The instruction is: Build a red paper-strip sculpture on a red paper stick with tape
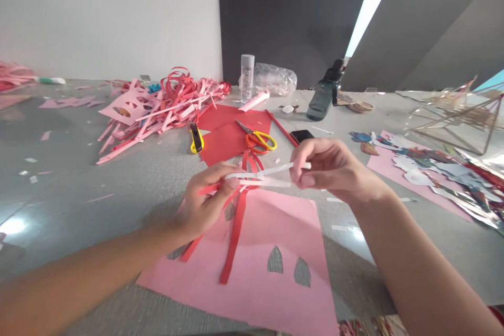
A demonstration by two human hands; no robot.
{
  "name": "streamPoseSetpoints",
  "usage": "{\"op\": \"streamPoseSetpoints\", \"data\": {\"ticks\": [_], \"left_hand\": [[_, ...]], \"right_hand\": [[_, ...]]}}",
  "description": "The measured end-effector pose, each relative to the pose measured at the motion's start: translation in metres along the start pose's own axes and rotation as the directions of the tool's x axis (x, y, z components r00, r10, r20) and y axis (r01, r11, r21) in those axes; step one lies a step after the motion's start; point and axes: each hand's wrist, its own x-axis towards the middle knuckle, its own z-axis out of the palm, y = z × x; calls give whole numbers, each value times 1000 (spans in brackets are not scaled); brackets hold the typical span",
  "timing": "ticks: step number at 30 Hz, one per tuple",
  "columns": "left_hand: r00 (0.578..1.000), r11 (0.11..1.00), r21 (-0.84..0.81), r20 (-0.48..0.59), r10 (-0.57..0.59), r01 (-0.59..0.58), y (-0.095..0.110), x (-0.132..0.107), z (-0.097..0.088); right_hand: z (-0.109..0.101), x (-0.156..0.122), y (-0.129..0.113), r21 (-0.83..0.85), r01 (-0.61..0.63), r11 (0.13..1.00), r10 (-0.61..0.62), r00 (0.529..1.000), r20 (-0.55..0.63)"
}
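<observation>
My left hand [208,197] pinches a bundle of red paper strips [235,244] together with a thin white strip, thumb against the fingers. The strips hang down over a pink paper sheet [283,220] that has pointed cut-out holes. Between both hands stretches the white strip [271,170], which looks like tape or its backing. My right hand [326,168] is closed on the strip's other end, thumb and fingertips together. Just beyond the hands, scissors [260,139] with orange and yellow handles rest on red paper [220,144].
A yellow-and-black cutter [196,139] lies left of the scissors. Farther back are a heap of pink and red paper strips [181,100], a clear-capped bottle [247,79] and a dark water bottle [322,97]. Paper cut-outs [425,168] and a wire frame [460,121] occupy the right.
</observation>
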Motion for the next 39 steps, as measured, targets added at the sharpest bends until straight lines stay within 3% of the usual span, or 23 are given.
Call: {"op": "streamPoseSetpoints", "data": {"ticks": [3,6,9,11,13,17,22,25,29,31,34,36,39], "left_hand": [[998,999,-23,55,-22,24,4,4,-1],[980,999,-44,196,37,-29,5,4,-2],[986,996,-88,167,22,-7,-5,1,-2],[997,987,-144,32,-66,70,-13,1,-2],[983,970,-176,-47,-178,168,-21,4,-3],[947,946,-38,-5,-322,322,-27,15,-7],[943,970,161,251,-217,180,-30,20,-8],[927,972,164,309,-215,171,-32,18,-5],[901,944,68,283,-329,324,-35,16,-6],[904,922,-41,217,-368,385,-37,17,-9],[925,910,-170,84,-370,379,-37,19,-13],[935,931,-87,68,-349,354,-35,20,-13],[929,947,171,209,-306,273,-31,20,-9]], "right_hand": [[-11,-3,-3,-58,103,993,-109,987,-115],[-8,0,-2,-140,170,975,-198,956,-218],[-1,4,1,-168,201,965,-242,929,-280],[2,5,2,-131,189,973,-219,935,-280],[2,4,3,-67,176,982,-188,948,-256],[2,3,4,-2,180,984,-176,961,-214],[7,4,9,26,98,995,-93,985,-145],[10,6,13,40,80,996,-75,990,-117],[12,7,14,87,90,992,-80,990,-116],[12,8,14,116,111,987,-93,984,-151],[10,10,13,159,152,976,-121,974,-189],[9,10,14,182,168,969,-131,971,-200],[9,9,17,192,164,968,-128,973,-191]]}}
